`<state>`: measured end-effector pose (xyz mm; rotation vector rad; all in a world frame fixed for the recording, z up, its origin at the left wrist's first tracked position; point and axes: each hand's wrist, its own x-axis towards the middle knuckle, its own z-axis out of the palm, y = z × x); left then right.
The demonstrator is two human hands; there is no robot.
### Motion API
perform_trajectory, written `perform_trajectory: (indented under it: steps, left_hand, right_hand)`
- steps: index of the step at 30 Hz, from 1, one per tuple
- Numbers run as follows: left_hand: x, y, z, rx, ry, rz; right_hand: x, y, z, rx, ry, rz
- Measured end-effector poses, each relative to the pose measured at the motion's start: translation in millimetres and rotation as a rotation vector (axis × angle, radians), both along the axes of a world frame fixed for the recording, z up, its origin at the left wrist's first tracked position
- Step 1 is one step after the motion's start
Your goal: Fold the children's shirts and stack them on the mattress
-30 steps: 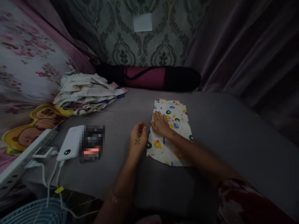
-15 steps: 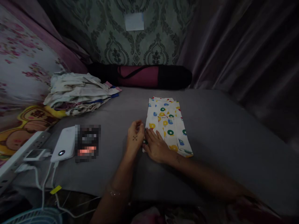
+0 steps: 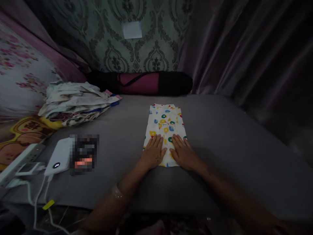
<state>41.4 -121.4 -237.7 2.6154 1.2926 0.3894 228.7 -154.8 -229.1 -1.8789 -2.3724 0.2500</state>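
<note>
A white cloth garment (image 3: 166, 119) with yellow, blue, green and red prints is folded into a tall, narrow shape on the grey surface (image 3: 210, 130). My left hand (image 3: 154, 152) lies flat on its lower left part, fingers spread and pointing away from me. On the lower right part rests my right hand (image 3: 184, 152), also flat with fingers apart. The two thumbs are close to each other over the middle of the cloth.
Stacked clothes (image 3: 75, 101) lie at the back left. A black and pink long bag (image 3: 139, 83) runs along the wall. At the left are a white power bank (image 3: 60, 156), a blurred-out object (image 3: 85, 155), cables and a power strip (image 3: 22, 163).
My left hand has moved from beside the cloth onto its lower left part. My right hand has shifted from the left edge to the lower right part. The view has shifted slightly.
</note>
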Motion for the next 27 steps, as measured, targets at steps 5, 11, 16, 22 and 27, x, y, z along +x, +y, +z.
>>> perform_trajectory:
  steps: [5,11,16,22,27]
  left_hand:
    - [-7,-1,9.1,-0.088,0.058,-0.048]
    - [-44,-24,23.0,-0.138,-0.077,-0.194]
    - [-78,-35,17.2,-0.101,-0.147,-0.213]
    - [-90,-31,16.4,0.001,-0.079,-0.213]
    - [-86,-30,25.1,0.072,0.084,-0.293]
  right_hand:
    - [4,-7,0.4,0.005,0.082,0.052]
    - [27,-45,10.9,-0.008,0.182,0.259]
    - [48,-66,11.4,0.015,0.219,0.320]
    - [69,-64,5.1,0.048,0.278,0.218]
    - [78,-65,2.2,0.007,0.217,0.297]
